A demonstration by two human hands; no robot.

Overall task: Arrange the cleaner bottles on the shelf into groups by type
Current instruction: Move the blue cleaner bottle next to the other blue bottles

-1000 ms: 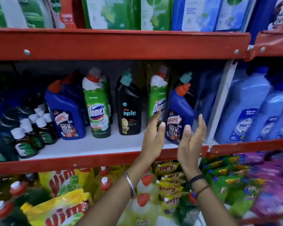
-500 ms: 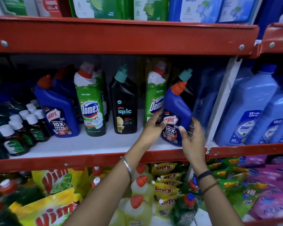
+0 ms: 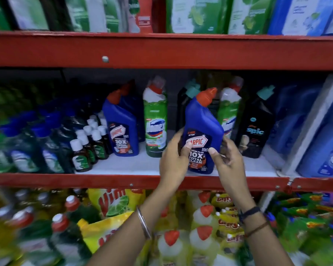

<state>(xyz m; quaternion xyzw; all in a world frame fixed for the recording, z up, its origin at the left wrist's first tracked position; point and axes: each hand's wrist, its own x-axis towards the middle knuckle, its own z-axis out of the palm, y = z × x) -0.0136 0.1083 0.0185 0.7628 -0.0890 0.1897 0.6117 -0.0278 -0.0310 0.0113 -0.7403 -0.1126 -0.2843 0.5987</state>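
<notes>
A blue Harpic bottle [image 3: 202, 125] with a red cap is held upright over the front of the middle shelf [image 3: 123, 167]. My left hand [image 3: 174, 158] grips its left side and my right hand [image 3: 228, 160] its right side. Another blue Harpic bottle [image 3: 121, 123] stands further left, next to a green Domex bottle [image 3: 155, 120]. Behind the held bottle I see a black bottle [image 3: 183, 104], partly hidden, and a second green Domex bottle [image 3: 230, 110]. A black Spic bottle [image 3: 255, 127] with a teal cap stands to the right.
Small dark bottles with white caps [image 3: 88, 146] crowd the shelf's left. Large pale blue bottles [image 3: 327, 143] fill the right bay past a white upright [image 3: 311, 127]. The red shelf lip [image 3: 85, 180] runs below. Yellow pouches and bottles [image 3: 206, 223] sit underneath.
Both hands closed on the blue Harpic bottle at the shelf's right and carried it leftward, in front of the black bottle and the Domex bottle. The Spic bottle behind its old spot is uncovered.
</notes>
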